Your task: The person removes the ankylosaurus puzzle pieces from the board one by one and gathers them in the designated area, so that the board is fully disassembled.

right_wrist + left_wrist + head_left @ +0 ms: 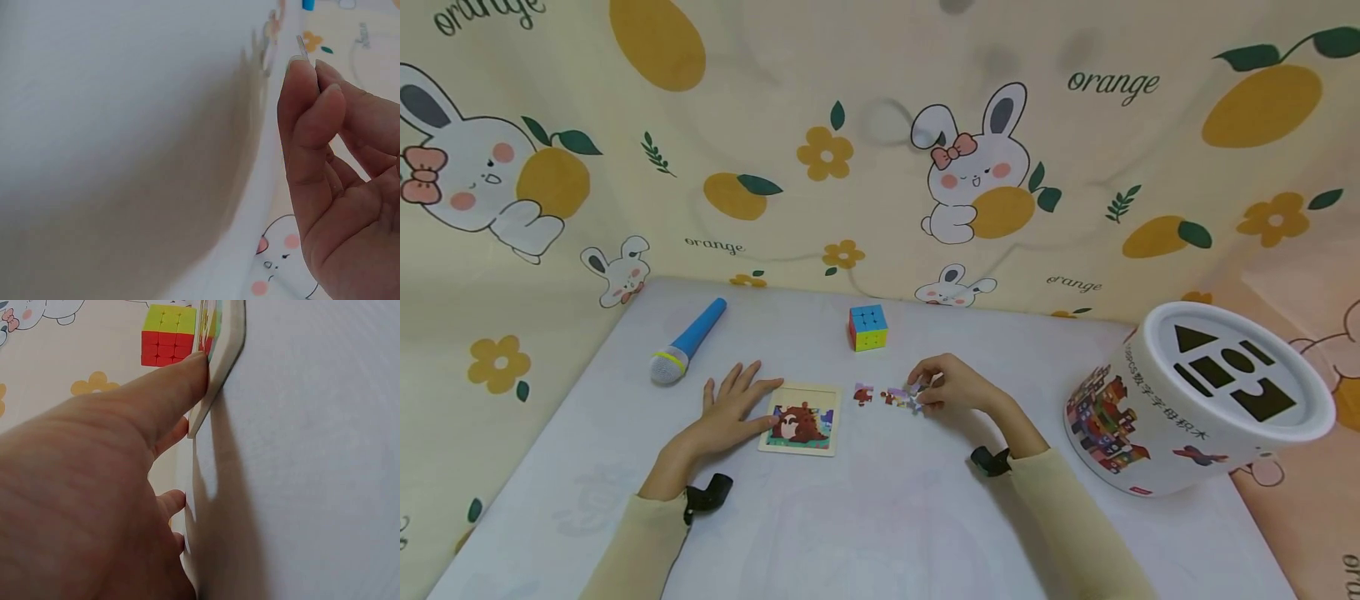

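A small puzzle board [812, 392] lies on the white table, with a brown animal picture [805, 427] set in its frame. My left hand [722, 423] is spread at the board's left side; its thumb and index finger touch the board. The left wrist view shows the thumb against the board's edge [228, 353]. To the right, my right hand [958, 385] pinches a puzzle piece, seen edge-on as a thin sliver [302, 47] in the right wrist view. Below and beside those fingers lie several loose puzzle pieces [893, 397]. A separate reddish-brown piece [863, 395] sits nearer the board.
Behind the pieces stands a puzzle cube [868, 327]. A blue toy microphone [692, 337] lies at the back left. On the right is a large white bucket [1180, 408] with shape holes in its lid. A patterned cloth [865, 200] hangs along the table's back edge.
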`<action>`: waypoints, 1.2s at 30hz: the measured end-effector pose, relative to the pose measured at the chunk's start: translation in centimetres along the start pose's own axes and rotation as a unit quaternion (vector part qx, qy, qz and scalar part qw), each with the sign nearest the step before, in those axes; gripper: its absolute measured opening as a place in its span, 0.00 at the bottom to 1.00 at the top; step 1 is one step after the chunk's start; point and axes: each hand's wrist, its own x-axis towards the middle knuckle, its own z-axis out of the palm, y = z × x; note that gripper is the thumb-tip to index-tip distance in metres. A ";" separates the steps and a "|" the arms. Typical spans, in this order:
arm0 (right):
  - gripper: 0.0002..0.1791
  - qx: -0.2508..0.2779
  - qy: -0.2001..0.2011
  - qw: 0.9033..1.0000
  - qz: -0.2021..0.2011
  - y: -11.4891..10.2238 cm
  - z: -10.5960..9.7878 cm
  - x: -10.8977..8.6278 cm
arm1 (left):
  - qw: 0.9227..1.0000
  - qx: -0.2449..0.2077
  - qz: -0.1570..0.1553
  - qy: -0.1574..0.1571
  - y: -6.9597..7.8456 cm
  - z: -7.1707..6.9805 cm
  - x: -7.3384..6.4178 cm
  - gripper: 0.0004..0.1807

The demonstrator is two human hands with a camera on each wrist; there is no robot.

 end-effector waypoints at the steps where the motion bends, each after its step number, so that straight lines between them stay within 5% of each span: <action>1: 0.11 -0.001 -0.001 1.000 0.001 0.1 0.0 -0.1 | 1.000 0.000 0.000 0.000 0.0 0.0 0.0 0.34; 30: 0.09 -0.062 0.020 0.997 0.052 0.4 0.4 -0.5 | 1.000 0.000 0.002 -0.003 0.4 0.1 0.2 0.32; 36: 0.07 -0.102 0.049 0.993 0.015 -1.6 1.4 1.0 | 1.000 -0.004 0.004 0.000 0.2 -0.2 -0.1 0.35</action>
